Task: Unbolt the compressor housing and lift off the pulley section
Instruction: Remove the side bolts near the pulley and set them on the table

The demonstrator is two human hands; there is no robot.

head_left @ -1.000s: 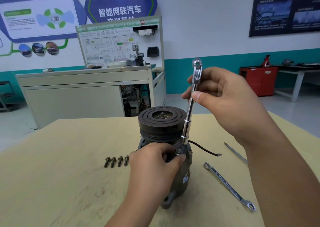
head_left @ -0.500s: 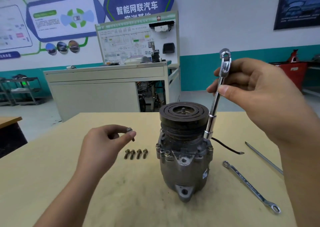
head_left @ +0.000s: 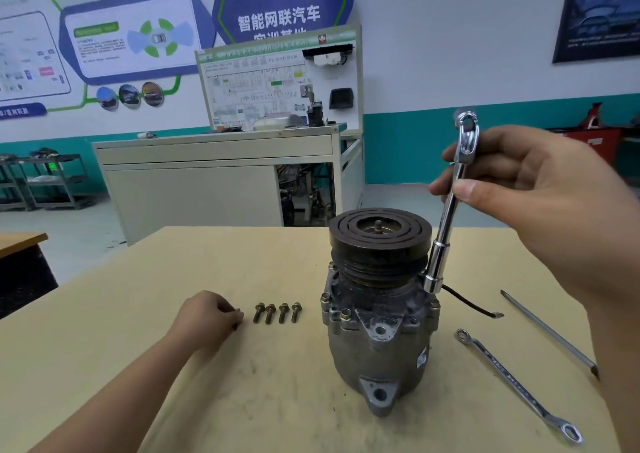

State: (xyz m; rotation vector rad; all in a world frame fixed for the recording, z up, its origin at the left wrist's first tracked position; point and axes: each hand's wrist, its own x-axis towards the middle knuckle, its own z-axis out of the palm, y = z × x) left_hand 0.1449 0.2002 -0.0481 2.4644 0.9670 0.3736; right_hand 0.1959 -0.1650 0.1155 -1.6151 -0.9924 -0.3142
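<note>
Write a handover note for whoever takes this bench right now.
Left hand: on the table, pinching a fifth bolt beside the row of four bolts.
Right hand: gripping the socket wrench upright, socket end at the flange's rear right; whether it sits on a bolt head is hidden.
Compressor stands upright, pulley on top. Spanner lies to its right.
Done: five bolts out.
Left: flange bolts at front left are in place; pulley section not lifted.
</note>
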